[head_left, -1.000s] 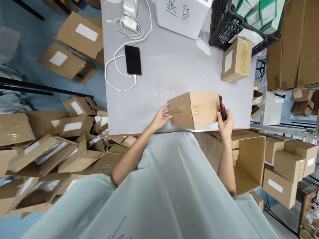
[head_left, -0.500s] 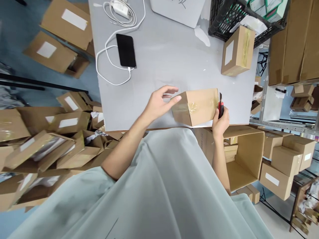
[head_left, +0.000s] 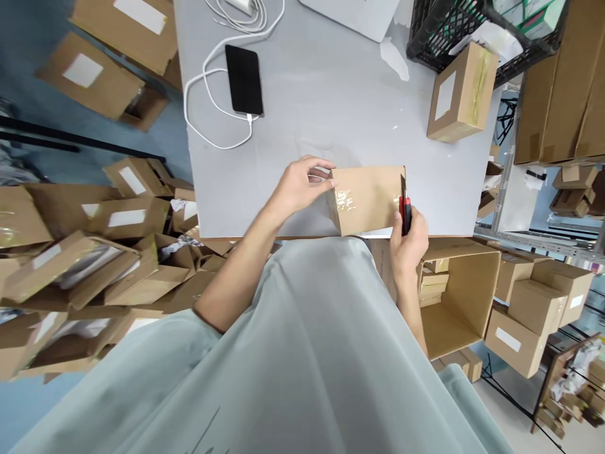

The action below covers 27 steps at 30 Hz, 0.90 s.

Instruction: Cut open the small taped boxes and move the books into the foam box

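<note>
A small taped cardboard box (head_left: 371, 198) lies near the front edge of the grey table. My left hand (head_left: 302, 184) is at the box's left end, thumb and fingertips resting on its edge. In my right hand (head_left: 410, 243) is a red and black utility knife (head_left: 405, 213), its dark blade out and pointing away from me. The knife stands against the right end of the box, where my right thumb also lies close. Whether the blade touches the cardboard, I cannot tell.
A black phone (head_left: 244, 80) on a white cable lies at back left, near a silver laptop (head_left: 354, 16). Another taped box (head_left: 463, 94) stands by a black crate (head_left: 435, 34). Opened cartons (head_left: 127, 217) pile up at left; a large open carton (head_left: 466, 296) stands below right.
My left hand has come onto the box's left end. The box has turned slightly, and my right hand with the knife has shifted left against it. The view has moved a little.
</note>
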Each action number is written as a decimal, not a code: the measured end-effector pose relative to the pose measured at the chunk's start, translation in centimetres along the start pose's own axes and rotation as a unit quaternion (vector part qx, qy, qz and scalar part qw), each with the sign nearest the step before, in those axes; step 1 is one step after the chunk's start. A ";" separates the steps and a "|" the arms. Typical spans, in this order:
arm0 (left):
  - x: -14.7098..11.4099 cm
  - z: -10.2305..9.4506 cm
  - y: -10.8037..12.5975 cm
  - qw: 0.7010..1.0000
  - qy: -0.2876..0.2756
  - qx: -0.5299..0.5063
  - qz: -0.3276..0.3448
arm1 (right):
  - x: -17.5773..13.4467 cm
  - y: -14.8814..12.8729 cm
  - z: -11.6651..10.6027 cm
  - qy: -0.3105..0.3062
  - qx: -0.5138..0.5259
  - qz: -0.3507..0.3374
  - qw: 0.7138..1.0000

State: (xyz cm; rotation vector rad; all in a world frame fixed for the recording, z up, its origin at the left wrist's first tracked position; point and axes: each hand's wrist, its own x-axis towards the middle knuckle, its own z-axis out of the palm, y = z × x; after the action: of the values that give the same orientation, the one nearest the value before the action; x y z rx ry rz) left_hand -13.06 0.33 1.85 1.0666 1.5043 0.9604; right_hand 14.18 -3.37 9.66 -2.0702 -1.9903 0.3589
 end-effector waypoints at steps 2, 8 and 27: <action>0.2 0.1 0.2 1.000 0.002 -0.003 -0.007 | -0.6 -1.4 -0.7 -0.070 0.032 0.002 0.997; 1.1 0.2 -0.3 1.000 0.011 -0.008 -0.018 | -1.1 -5.2 -0.4 -0.247 0.110 -0.042 0.962; 1.3 0.1 -1.0 0.999 0.002 -0.032 -0.022 | -2.4 -6.8 0.7 -0.225 0.018 -0.066 0.972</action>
State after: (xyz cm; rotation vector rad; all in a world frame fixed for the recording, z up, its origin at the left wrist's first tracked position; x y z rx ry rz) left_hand -13.26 1.32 0.49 0.9837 1.4843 0.9745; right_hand 7.47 -5.53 11.34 -1.9461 -2.3305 0.8993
